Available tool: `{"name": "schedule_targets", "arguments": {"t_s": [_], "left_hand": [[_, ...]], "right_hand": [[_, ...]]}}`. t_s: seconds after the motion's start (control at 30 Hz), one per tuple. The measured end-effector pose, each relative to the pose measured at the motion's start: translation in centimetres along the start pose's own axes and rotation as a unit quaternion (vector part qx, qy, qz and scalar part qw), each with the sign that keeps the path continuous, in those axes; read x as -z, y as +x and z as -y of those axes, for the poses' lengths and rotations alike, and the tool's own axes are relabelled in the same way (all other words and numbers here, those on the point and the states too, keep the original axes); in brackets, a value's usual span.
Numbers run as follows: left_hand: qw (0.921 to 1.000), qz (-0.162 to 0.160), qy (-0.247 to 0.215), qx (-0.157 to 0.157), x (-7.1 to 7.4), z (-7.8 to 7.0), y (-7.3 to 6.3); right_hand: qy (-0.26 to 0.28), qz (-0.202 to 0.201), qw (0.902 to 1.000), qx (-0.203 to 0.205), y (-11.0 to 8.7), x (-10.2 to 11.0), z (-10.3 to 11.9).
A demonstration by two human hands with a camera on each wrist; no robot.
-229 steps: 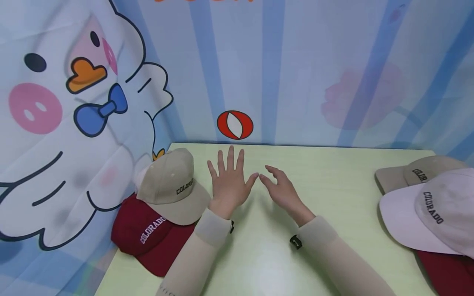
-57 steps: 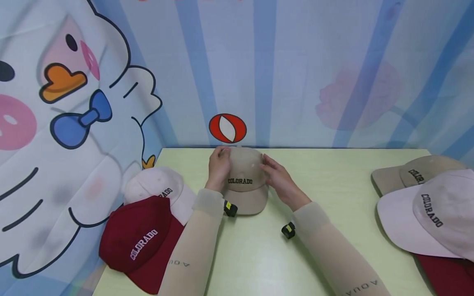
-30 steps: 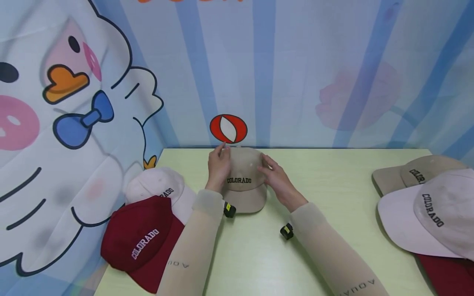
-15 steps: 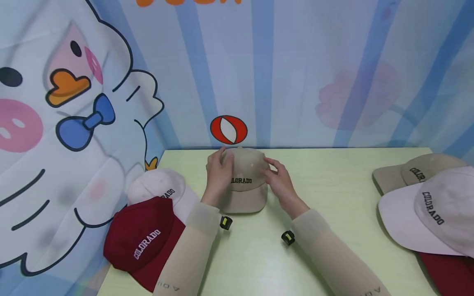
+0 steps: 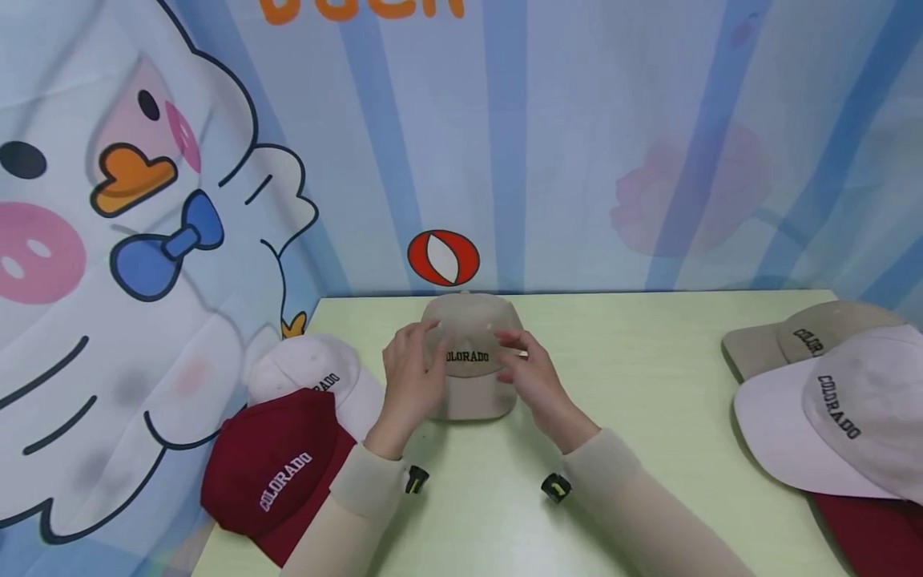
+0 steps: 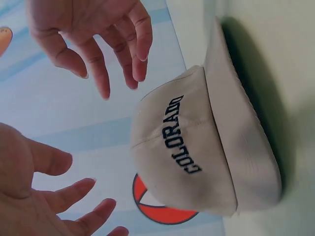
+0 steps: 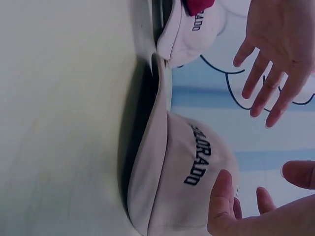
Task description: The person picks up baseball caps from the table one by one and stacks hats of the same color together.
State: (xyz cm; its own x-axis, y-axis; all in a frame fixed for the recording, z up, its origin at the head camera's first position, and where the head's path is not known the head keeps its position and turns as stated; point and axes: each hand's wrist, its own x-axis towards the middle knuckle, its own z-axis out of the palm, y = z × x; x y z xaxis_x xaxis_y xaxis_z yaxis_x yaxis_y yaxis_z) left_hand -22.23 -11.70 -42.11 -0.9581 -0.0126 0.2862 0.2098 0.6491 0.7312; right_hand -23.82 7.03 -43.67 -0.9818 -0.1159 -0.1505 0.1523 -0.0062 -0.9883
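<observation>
A beige baseball cap [image 5: 472, 398] lettered COLORADO sits upright at the middle back of the table, its brim toward me. My left hand [image 5: 413, 375] hovers at the cap's left front with fingers spread. On the other side is my right hand [image 5: 537, 381], its fingers loosely bent and holding nothing. In the left wrist view there are gaps between both hands and the cap [image 6: 182, 142]. The right wrist view has the right fingers overlapping the cap's crown [image 7: 197, 162], apparently without gripping it.
At left, a maroon cap [image 5: 267, 465] overlaps a white cap [image 5: 306, 365]. At right lie another beige cap [image 5: 767, 344], a white cap [image 5: 786, 425] and a maroon cap [image 5: 865, 529], overlapping one another. A printed cloth backdrop [image 5: 577, 160] rises behind the table [image 5: 634, 361].
The beige cap has gone from the left pile to the middle back of the table. Over the last half second both hands have let go of it and drawn back toward me.
</observation>
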Motion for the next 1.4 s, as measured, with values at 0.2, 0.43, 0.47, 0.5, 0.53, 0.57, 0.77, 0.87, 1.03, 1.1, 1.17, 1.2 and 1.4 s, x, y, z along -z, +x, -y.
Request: {"name": "schedule_targets", "arguments": {"t_s": [0.2,0.43,0.47,0.5,0.53,0.57,0.77,0.87,1.03,1.1,1.17,1.2,1.4], "left_hand": [[0.9979,-0.009,0.059,-0.023,1.8,0.2,-2.5],[0.9912,-0.026,0.127,-0.027,4.0,0.7,-4.6],[0.9901,-0.029,0.134,-0.029,4.3,0.7,-4.9],[0.9892,-0.03,0.141,-0.027,4.6,0.7,-5.1],[0.9884,-0.031,0.146,-0.027,4.9,0.8,-5.4],[0.9876,-0.032,0.151,-0.024,5.2,0.8,-5.6],[0.9836,-0.037,0.176,0.005,7.0,1.2,-6.7],[0.9827,-0.044,0.179,0.014,8.0,1.7,-7.2],[0.9797,-0.062,0.187,0.038,9.6,2.8,-7.8],[0.9774,-0.07,0.191,0.056,10.3,3.2,-8.1],[0.9747,-0.078,0.196,0.075,11.0,3.7,-8.4],[0.9732,-0.082,0.198,0.082,11.3,3.9,-8.5],[0.9657,-0.106,0.206,0.117,12.9,5.4,-9.2]], "right_hand": [[0.006,0.034,0.9988,-0.034,-1.2,-1.2,-0.9],[0.011,0.087,0.9952,-0.042,-3.0,-3.2,-2.1],[0.011,0.095,0.9946,-0.041,-3.2,-3.5,-2.1],[0.011,0.102,0.994,-0.04,-3.5,-3.8,-2.2],[0.012,0.108,0.9933,-0.039,-3.8,-4.1,-2.3],[0.013,0.115,0.9925,-0.039,-4.0,-4.5,-2.4],[0.018,0.156,0.9864,-0.048,-5.4,-6.1,-2.7],[0.014,0.176,0.983,-0.052,-5.9,-6.9,-3.0],[0.01,0.202,0.9779,-0.053,-6.5,-8.0,-3.4],[0.007,0.211,0.976,-0.053,-6.6,-8.3,-3.4],[0.007,0.22,0.9737,-0.057,-6.8,-8.7,-3.5],[0.005,0.225,0.9725,-0.061,-6.8,-8.9,-3.5],[-0.012,0.249,0.9647,-0.084,-7.2,-9.9,-4.0]]}}
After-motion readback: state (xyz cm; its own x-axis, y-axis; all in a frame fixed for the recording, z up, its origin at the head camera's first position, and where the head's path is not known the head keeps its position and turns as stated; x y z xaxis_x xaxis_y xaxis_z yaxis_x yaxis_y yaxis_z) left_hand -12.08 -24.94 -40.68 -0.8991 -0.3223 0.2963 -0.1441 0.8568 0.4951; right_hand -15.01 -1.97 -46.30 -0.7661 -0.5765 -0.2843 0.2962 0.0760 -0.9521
